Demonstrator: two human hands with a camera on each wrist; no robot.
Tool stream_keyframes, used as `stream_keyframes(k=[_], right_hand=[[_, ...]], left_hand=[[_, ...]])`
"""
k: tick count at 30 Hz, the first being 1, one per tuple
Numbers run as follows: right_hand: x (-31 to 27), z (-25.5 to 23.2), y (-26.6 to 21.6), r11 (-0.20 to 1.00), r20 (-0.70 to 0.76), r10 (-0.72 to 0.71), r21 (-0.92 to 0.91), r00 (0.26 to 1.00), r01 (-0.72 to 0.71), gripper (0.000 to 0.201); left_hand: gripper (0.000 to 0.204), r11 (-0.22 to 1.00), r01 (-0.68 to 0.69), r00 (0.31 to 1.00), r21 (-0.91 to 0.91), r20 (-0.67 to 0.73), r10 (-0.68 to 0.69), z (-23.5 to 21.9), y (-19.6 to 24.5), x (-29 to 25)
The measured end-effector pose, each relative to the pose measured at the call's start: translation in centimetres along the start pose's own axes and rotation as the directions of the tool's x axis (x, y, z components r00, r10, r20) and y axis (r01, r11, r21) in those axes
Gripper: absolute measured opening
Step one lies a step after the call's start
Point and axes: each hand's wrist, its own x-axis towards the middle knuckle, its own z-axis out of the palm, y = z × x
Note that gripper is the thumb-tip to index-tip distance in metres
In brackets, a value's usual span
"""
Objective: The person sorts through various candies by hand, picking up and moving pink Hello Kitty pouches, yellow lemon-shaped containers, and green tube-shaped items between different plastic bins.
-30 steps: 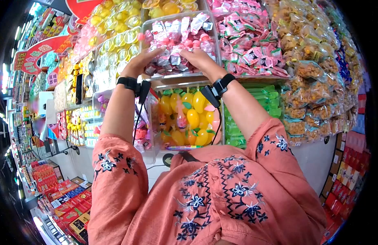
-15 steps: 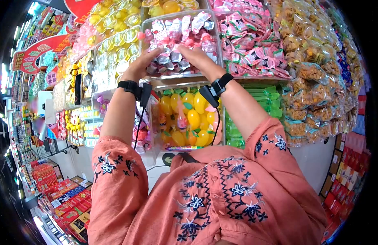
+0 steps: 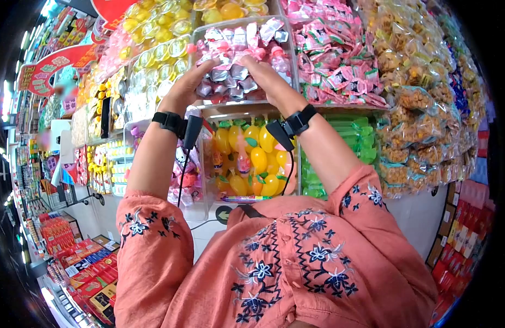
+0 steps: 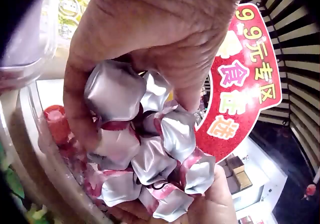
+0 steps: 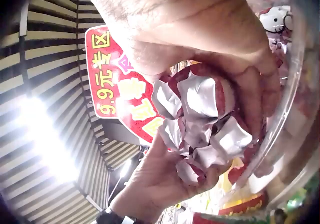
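Pink-and-silver foil pouches [image 4: 152,159] sit bunched between my two hands at the near end of a clear plastic bin [image 3: 251,103], their crinkled silver ends turned toward me. My left hand [image 3: 184,90] curls its fingers and thumb around one side of the cluster; my right hand [image 3: 271,82] grips the other. Whether the bunch rests on the bin's floor, I cannot tell. More pouches with pink caps lie just beyond my fingertips.

To the right of the bin spread pink wrapped packets [image 3: 340,60], with clear bags of brown snacks [image 3: 411,126] farther out; to the left stand clear-lidded yellow cups [image 3: 159,63]. Nearer my body, glossy yellow mango-shaped containers [image 3: 258,158] fill another compartment, beside bright green packages [image 3: 340,147]. I wear black wristbands [image 3: 170,123] and a coral shirt [image 3: 285,262] embroidered with dark blue flowers. A red sign [image 4: 245,73] with yellow and white characters rises behind my left hand.
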Motion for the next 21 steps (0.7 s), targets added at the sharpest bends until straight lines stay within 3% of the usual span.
stream_keyframes(k=[2, 6, 10, 13, 15, 17, 18, 19, 21], right_hand=[[1.5, -0.5, 2.2, 1.000, -0.045, -0.005, -0.005, 0.999, 0.005, 0.069], [-1.0, 0.3, -0.1, 0.995, 0.004, -0.097, -0.016, 0.995, 0.097, 0.065], [-4.7, 2.4, -3.8, 0.988, 0.072, -0.155, 0.021, 0.985, 0.154, 0.050], [-6.9, 4.4, -4.9, 0.984, 0.207, -0.175, 0.054, 0.962, 0.168, 0.053], [-8.4, 6.5, -5.3, 0.976, 0.213, -0.219, 0.049, 0.952, 0.214, 0.052], [-8.6, 8.4, -4.6, 0.984, 0.294, -0.177, 0.019, 0.939, 0.179, 0.053], [-9.5, 10.1, -4.3, 0.984, 0.216, -0.180, 0.040, 0.960, 0.175, 0.054], [-9.8, 11.3, -3.8, 0.974, 0.249, -0.226, 0.054, 0.942, 0.219, 0.059], [-8.8, 13.3, -0.7, 0.978, 0.374, -0.195, 0.142, 0.907, 0.151, 0.062]], left_hand=[[0.044, 0.999, -0.004, 1.000, 0.044, 0.002, 0.004, -0.2, 0.3, -0.6], [0.046, 0.993, -0.038, 0.999, 0.110, 0.034, 0.035, 0.3, 1.5, -2.9], [0.047, 0.963, -0.205, 0.977, 0.174, 0.098, 0.191, 0.3, 2.8, -6.9], [0.047, 0.941, -0.266, 0.964, 0.210, 0.058, 0.259, -0.5, 3.5, -10.6], [0.045, 0.909, -0.317, 0.944, 0.270, -0.004, 0.331, -1.6, 3.6, -13.5], [0.044, 0.943, -0.196, 0.957, 0.267, -0.156, 0.243, -1.8, 4.0, -16.6], [0.043, 0.964, -0.166, 0.959, 0.209, -0.194, 0.208, -3.4, 3.5, -17.1], [0.043, 0.949, -0.200, 0.945, 0.244, -0.206, 0.252, -3.9, 3.2, -18.3], [0.043, 0.957, -0.198, 0.949, 0.211, -0.204, 0.242, -6.7, 1.6, -20.1]])
